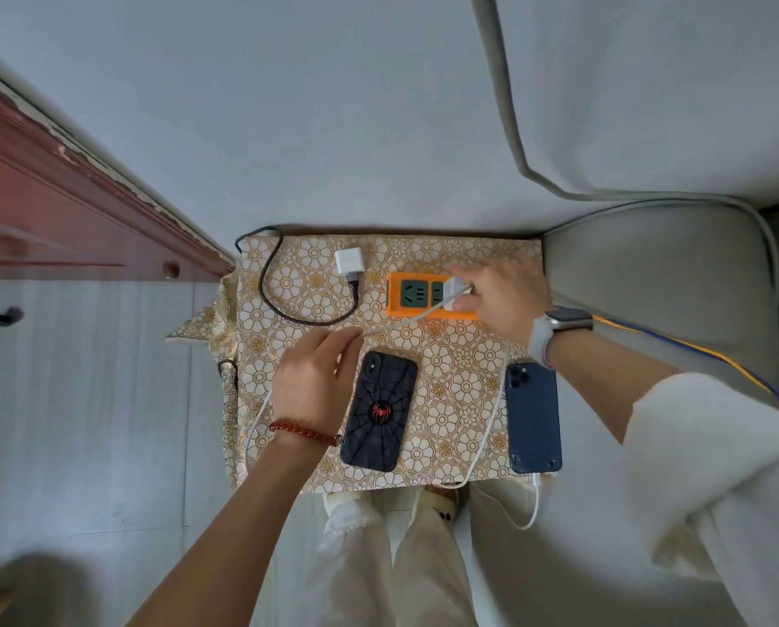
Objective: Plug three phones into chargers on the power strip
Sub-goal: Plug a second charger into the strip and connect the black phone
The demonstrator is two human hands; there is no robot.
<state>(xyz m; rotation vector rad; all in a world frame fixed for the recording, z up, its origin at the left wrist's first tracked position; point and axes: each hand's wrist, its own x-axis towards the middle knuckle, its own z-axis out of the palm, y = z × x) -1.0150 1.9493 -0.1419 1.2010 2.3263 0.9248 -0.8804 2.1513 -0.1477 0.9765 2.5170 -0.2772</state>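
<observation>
An orange power strip (399, 297) lies at the back of a small table covered with a flower-patterned cloth (451, 377). My right hand (498, 296) grips a white charger (454, 289) at the strip's right sockets. My left hand (310, 377) pinches that charger's white cable (392, 327). A black phone with a red spider case (378, 411) lies face down beside my left hand. A blue phone (533, 416) lies face down at the right with a white cable (535, 500) plugged into its lower end. A second white charger (349, 261) with a black braided cable (272, 291) lies loose at the back left.
A grey sofa (659, 273) stands right of the table, with yellow and blue cords (695, 350) running over it. A dark red wooden door frame (62, 205) is at the left. My legs and shoes (392, 536) are below the table's front edge.
</observation>
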